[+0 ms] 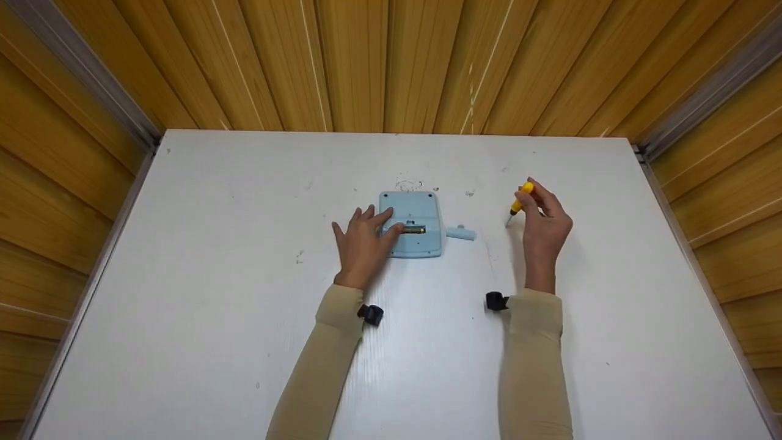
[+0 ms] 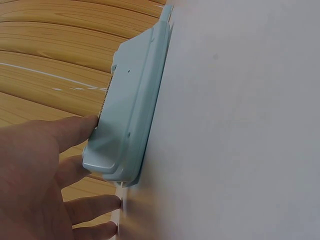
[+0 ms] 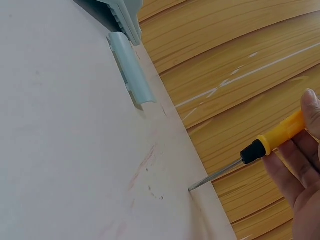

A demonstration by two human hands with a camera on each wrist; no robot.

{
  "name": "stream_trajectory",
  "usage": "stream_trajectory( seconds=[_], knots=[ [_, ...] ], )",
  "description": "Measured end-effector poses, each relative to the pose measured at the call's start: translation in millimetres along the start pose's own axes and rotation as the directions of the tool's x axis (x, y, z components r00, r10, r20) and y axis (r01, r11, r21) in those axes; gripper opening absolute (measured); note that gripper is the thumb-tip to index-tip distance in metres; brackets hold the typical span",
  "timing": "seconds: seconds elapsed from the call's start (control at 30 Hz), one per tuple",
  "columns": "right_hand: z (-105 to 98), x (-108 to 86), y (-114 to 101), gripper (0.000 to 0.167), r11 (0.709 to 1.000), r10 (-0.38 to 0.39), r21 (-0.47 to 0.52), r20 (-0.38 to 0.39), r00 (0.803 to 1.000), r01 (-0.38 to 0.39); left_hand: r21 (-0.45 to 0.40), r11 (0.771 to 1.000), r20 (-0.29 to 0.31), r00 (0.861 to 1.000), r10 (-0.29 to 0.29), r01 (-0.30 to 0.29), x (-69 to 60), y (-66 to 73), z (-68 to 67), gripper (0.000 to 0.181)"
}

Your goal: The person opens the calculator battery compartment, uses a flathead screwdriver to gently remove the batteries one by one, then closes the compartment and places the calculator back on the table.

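A light blue device lies face down on the white table, its battery slot uncovered with a battery inside. The left hand rests on its left side, thumb by the slot and fingers spread; in the left wrist view this hand touches the near end of the device. The right hand pinches a yellow screwdriver, tip down, right of the device. In the right wrist view the screwdriver points at the tabletop. A small blue cover lies just right of the device.
The white table has a few dark marks. Wood-patterned walls stand behind it and at both sides. A black wrist camera sits on the left sleeve, another on the right sleeve.
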State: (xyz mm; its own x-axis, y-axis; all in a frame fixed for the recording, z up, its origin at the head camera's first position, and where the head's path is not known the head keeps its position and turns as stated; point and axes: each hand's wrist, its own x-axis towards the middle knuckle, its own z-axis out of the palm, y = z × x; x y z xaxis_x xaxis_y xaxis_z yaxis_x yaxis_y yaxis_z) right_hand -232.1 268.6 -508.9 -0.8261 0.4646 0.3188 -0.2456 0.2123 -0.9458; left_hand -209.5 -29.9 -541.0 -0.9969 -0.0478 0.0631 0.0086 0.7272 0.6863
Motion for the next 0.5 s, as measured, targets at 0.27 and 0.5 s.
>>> stream_trajectory(
  seconds=[0.27, 0.5],
  knots=[
    [-2.8, 3.8, 13.5, 0.033, 1.0, 0.006, 0.025, -0.007, 1.0, -0.006, -0.01, 1.0, 0.0, 1.0, 0.0, 0.0, 0.2, -0.9, 1.2, 0.051],
    [-2.6, 4.0, 13.8, 0.037, 1.0, 0.009, 0.026, 0.012, 1.0, -0.009, 0.0, 1.0, 0.003, 1.0, -0.008, 0.008, 0.1, 0.1, 1.0, 0.051]
  ],
)
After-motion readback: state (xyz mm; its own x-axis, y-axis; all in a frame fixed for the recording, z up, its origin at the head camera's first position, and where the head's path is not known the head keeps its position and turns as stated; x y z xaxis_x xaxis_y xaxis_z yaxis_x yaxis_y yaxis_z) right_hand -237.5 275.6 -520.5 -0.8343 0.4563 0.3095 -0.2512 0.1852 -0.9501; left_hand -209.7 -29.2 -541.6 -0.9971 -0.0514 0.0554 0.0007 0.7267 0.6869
